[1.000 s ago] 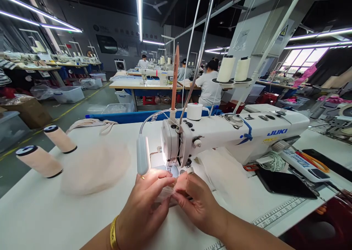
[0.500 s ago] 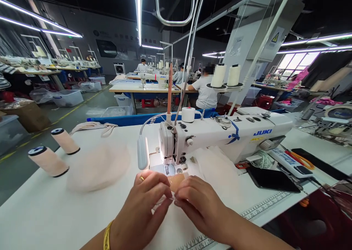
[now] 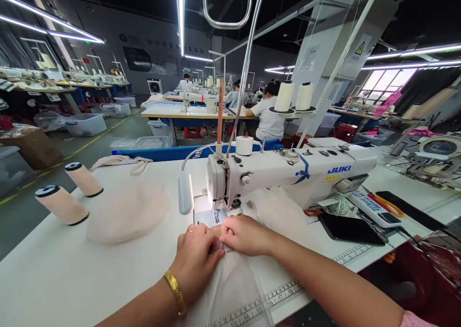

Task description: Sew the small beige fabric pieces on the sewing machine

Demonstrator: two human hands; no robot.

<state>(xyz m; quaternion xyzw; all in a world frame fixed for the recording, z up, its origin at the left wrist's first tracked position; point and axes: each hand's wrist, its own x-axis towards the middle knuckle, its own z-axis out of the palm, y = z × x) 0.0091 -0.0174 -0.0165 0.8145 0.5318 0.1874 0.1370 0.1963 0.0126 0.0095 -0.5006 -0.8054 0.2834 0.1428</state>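
Just in front of the needle area of a white sewing machine (image 3: 266, 175), my two hands are close together on a thin, sheer pale fabric (image 3: 236, 284). My left hand (image 3: 196, 257), with a gold bracelet at the wrist, pinches the fabric between thumb and fingers. Closed on its upper part from the right is my right hand (image 3: 247, 233). A small tan strip (image 3: 216, 231) shows between the hands, close to the presser foot, partly hidden by fingers. From the hands the sheer fabric spreads toward me across the table.
On the left lie a pale sheer piece (image 3: 127, 214) and two peach thread cones (image 3: 63, 206). More sheer fabric (image 3: 281, 209) sits beneath the machine arm. A black phone (image 3: 351, 229) and cords are at right. A printed ruler (image 3: 284, 296) runs along the front edge. Co-workers sit beyond.
Both hands have moved up toward the needle, the right one now turned over the fabric. The sheer fabric now stretches out below them toward me. The tan strip is more covered.
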